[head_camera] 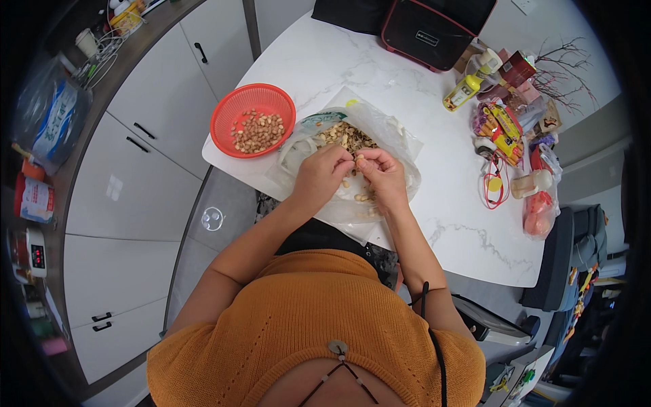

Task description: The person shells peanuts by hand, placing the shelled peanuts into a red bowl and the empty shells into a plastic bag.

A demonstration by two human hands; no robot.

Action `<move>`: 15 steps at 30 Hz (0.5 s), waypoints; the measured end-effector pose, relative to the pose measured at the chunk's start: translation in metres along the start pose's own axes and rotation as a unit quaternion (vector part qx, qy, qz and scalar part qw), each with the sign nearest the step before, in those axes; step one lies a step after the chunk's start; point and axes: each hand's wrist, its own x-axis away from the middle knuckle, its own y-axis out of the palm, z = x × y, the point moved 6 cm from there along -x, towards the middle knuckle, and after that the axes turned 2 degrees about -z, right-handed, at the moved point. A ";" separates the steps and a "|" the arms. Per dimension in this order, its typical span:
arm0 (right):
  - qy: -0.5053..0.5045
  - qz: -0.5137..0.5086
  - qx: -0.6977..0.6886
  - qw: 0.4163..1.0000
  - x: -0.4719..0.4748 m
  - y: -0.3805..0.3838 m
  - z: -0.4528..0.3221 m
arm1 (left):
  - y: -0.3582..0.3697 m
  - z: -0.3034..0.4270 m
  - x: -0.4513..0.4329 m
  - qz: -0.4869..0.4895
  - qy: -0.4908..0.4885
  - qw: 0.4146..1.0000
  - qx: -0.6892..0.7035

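Observation:
Both hands are close together over an opened plastic bag (399, 147) of peanuts in their shells (341, 136) and loose shell pieces. My right hand (386, 175) pinches a peanut (360, 157) between thumb and fingertips. Close beside it, the bent fingertips of my left hand (323, 175) come up to that peanut; whether they hold anything is hidden. A few peanuts lie on the bag below the hands. Left of the bag stands a red plastic colander (219, 119) with shelled peanuts (258, 132) in it.
At the back of the white marble-patterned table (457, 188) stands a black appliance with red edges (427, 38). Along the right side are a yellow bottle (462, 92), snack packets (503, 129), a red cable (501, 196) and a bag of fruit (539, 219). White cabinets (132, 183) line the left.

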 end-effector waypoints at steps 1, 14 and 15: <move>-0.011 0.013 0.017 1.000 0.000 -0.002 0.000 | 0.000 -0.002 0.000 0.009 -0.001 1.000 0.009; -0.081 0.031 0.239 0.967 0.000 -0.004 -0.005 | 0.011 -0.030 -0.003 -0.120 -0.195 0.943 0.242; -0.103 0.034 0.265 0.958 0.001 -0.002 -0.009 | 0.011 -0.029 -0.002 -0.135 -0.208 0.939 0.240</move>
